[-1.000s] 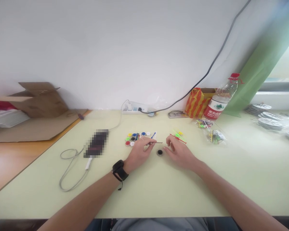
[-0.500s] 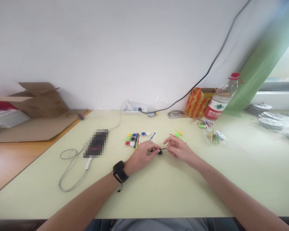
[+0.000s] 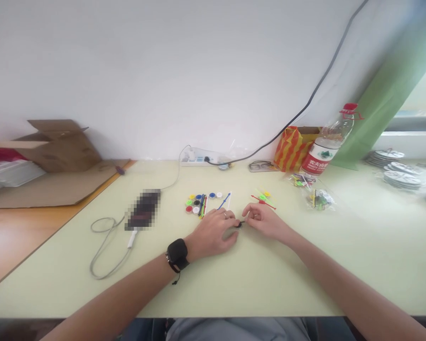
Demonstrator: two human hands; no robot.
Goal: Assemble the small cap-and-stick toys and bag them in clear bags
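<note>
My left hand (image 3: 215, 231), with a black watch on its wrist, rests on the pale green table (image 3: 234, 279) with its fingers curled over a small black round piece (image 3: 238, 224). My right hand (image 3: 263, 219) meets it from the right, fingertips pinched at the same black piece. A thin dark stick seen earlier is now hidden between the fingers. Just behind the hands lie several coloured round caps (image 3: 199, 202), a blue stick (image 3: 224, 201) and red and green sticks (image 3: 263, 199).
A phone (image 3: 143, 215) with a grey cable (image 3: 106, 246) lies at the left. At the back stand a power strip (image 3: 199, 158), glasses (image 3: 261, 166), a striped bag (image 3: 291, 149), a water bottle (image 3: 324, 147) and small plastic bags (image 3: 317, 199). Cardboard (image 3: 57, 161) lies far left, stacked plates (image 3: 397, 168) far right.
Both hands closed in on the black round piece. The left hand brought the thin dark stick down to it, and the right hand moved left to pinch at it.
</note>
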